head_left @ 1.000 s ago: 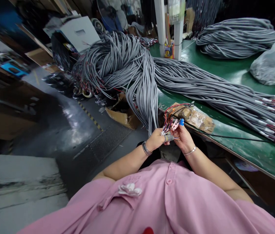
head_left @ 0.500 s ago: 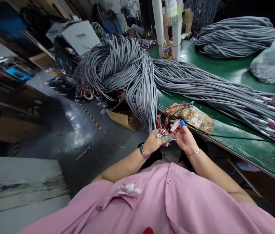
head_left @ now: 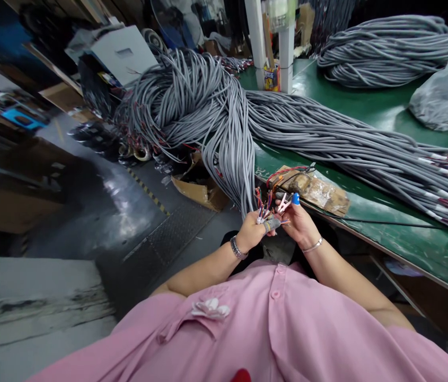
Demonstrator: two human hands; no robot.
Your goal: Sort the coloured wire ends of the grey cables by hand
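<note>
My left hand (head_left: pixel 252 231), with a grey cover on its thumb, is closed around the stripped ends of grey cables. Thin coloured wires (head_left: pixel 264 204) fan out above its fingers. My right hand (head_left: pixel 302 227) is close beside it, its thumb in a blue finger cover and its fingers curled. Between that thumb and the fingers is a small pale pink, forked, clip-like piece (head_left: pixel 283 203); its exact kind is unclear. A few thin wire tips reach from the left thumb toward the right palm. The held cables run up into a large hanging bundle of grey cables (head_left: pixel 229 148).
A green table (head_left: pixel 402 233) carries a long row of grey cables (head_left: pixel 339 140), a coiled cable bundle (head_left: pixel 383 50) and a clear plastic bag (head_left: pixel 444 95). A taped wooden block (head_left: pixel 319 192) lies at its near edge. An open cardboard box (head_left: pixel 200 191) stands on the floor.
My right fingers have curled in and its thumb has tipped toward the pink piece, which now shows its forked shape. My left hand keeps its hold on the cable ends. The view has shifted slightly.
</note>
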